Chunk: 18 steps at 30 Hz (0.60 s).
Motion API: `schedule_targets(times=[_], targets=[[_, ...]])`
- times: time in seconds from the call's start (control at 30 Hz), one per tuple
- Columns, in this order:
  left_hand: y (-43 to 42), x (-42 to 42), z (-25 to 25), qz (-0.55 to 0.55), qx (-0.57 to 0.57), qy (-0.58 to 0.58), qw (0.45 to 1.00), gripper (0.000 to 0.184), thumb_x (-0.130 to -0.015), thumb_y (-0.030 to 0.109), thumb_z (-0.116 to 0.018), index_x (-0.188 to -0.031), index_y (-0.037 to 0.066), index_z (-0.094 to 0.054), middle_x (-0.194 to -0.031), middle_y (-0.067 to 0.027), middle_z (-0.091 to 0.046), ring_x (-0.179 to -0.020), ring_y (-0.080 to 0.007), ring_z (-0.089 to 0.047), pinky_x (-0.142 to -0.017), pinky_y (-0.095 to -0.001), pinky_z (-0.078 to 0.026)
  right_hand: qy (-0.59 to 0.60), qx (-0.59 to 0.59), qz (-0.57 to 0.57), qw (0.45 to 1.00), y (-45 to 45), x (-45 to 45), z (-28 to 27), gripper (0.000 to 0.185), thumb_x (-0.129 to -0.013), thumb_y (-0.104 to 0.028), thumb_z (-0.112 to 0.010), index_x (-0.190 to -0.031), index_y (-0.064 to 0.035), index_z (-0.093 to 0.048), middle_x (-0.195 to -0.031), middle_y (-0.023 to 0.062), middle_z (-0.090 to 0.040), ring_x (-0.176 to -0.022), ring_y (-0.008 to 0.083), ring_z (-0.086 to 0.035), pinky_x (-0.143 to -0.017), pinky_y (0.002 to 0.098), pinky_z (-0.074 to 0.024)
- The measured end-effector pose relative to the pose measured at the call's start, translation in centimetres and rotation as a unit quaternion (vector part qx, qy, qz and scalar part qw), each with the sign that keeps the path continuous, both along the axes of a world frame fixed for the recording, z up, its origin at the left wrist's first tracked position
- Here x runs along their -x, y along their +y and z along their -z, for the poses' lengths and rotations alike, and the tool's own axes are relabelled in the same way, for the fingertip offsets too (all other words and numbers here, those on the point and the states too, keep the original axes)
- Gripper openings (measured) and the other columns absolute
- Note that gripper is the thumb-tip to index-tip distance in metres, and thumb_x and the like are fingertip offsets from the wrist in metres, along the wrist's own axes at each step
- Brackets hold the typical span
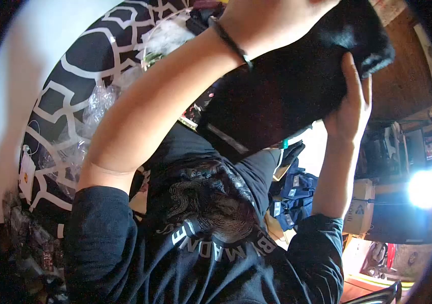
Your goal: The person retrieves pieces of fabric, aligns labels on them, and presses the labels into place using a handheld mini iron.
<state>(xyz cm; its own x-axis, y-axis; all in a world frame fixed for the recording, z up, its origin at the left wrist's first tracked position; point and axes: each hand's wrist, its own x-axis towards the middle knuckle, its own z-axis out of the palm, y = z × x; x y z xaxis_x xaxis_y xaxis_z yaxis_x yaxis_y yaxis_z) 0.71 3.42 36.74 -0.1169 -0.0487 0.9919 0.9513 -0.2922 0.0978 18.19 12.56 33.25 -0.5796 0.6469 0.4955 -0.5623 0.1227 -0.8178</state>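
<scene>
A large piece of black cloth [282, 96] is held up before me. One fuzzy edge catches the light at the upper right, and a narrow pale strip [226, 137] crosses its lower end. My right hand [350, 106] grips the cloth's right side, thumb on the near face and the other fingers partly hidden. At the top, my left hand [271, 23] reaches over the cloth's upper part, with a dark band [228, 43] around the wrist. The frame edge cuts off its fingers, so their hold does not show.
Crumpled clear plastic [102, 104] lies on a black-and-white patterned cover [87, 50] to the left. Folded dark-blue clothes with tags [294, 195] sit beyond my lap on the right. A cardboard box [359, 207] and a bright lamp [426, 189] stand farther right.
</scene>
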Motion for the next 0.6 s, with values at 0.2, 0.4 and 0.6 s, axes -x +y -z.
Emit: schedule_targets(times=[0.2, 0.4, 0.6], targets=[[-2.9, 2.7, 14.9, 0.238, 0.32, -0.049, 0.916, 0.063, -0.08, 0.031, -0.083, -0.129, -0.001, -0.059, -0.12, -0.013, -0.069, -0.11, -0.0192, -0.065, -0.098, -0.0339, -0.05, -0.185, -0.345, 0.34, 0.855, 7.1, -3.9, 6.6, 0.037, -0.103, -0.018, -0.05, -0.135, -0.0017, -0.061, -0.131, 0.0166, -0.063, -0.121, 0.0254, -0.06, -0.106, 0.0371, -0.0457], [-5.9, 0.6, 25.2, 0.553, 0.533, -0.27, 0.58, 0.067, -0.082, 0.033, -0.082, -0.132, -0.005, -0.056, -0.129, -0.0165, -0.064, -0.122, -0.0232, -0.059, -0.105, -0.0373, -0.044, -0.14, 0.154, 0.157, 0.965, 5.1, 1.1, 8.3, 0.042, -0.099, -0.022, -0.059, -0.132, 0.0032, -0.057, -0.128, 0.016, -0.063, -0.116, 0.0256, -0.061, -0.104, 0.0406, -0.0459], [-8.3, -1.6, 28.5, 0.494, 0.471, -0.485, 0.547, 0.045, -0.098, 0.014, -0.064, -0.137, -0.004, -0.05, -0.132, -0.0113, -0.06, -0.121, -0.016, -0.055, -0.105, -0.0334, -0.042, -0.29, 0.118, 0.081, 0.946, 8.8, 11.9, 10.9, 0.038, -0.093, -0.024, -0.069, -0.124, -0.0038, -0.066, -0.111, 0.0059, -0.071, -0.099, 0.014, -0.064, -0.09, 0.0259, -0.0474]])
